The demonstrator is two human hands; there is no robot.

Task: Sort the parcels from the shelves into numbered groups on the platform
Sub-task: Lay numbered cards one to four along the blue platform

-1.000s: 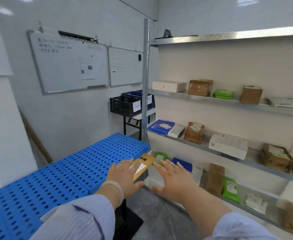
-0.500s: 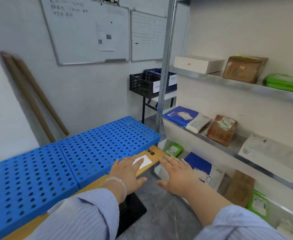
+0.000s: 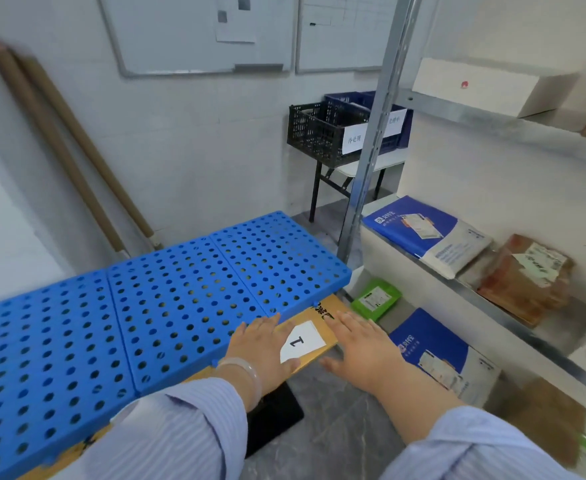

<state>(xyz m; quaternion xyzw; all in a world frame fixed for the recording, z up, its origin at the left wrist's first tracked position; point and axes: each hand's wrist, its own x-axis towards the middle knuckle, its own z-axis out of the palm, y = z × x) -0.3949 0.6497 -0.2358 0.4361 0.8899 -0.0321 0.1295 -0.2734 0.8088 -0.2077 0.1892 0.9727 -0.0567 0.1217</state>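
The left hand (image 3: 260,348) and right hand (image 3: 361,344) lie flat, fingers straight, on one brown cardboard strip (image 3: 321,311) labelled "1", at the blue perforated plastic platform's (image 3: 180,299) near edge. Right of the platform, the metal shelves (image 3: 475,114) hold two blue-and-white mailers (image 3: 426,233) (image 3: 437,351) and one green pouch (image 3: 376,299).

Platform (image 3: 167,306) left, shelf rack (image 3: 475,114) right w/ parcels (image 3: 423,233) on it. Crates (image 3: 319,133) on small surface (image 3: 354,169) behind platform. No. label (image 3: 302,341) at platform's near-right edge.

1. You can read "1" on the white label (image 3: 302,342) on the cardboard strip (image 3: 303,316).
2. You can read "待处理" on the sign (image 3: 352,139) on the black crate (image 3: 314,133).
3. The print on the blue mailers (image 3: 419,230) is too blurred to read.
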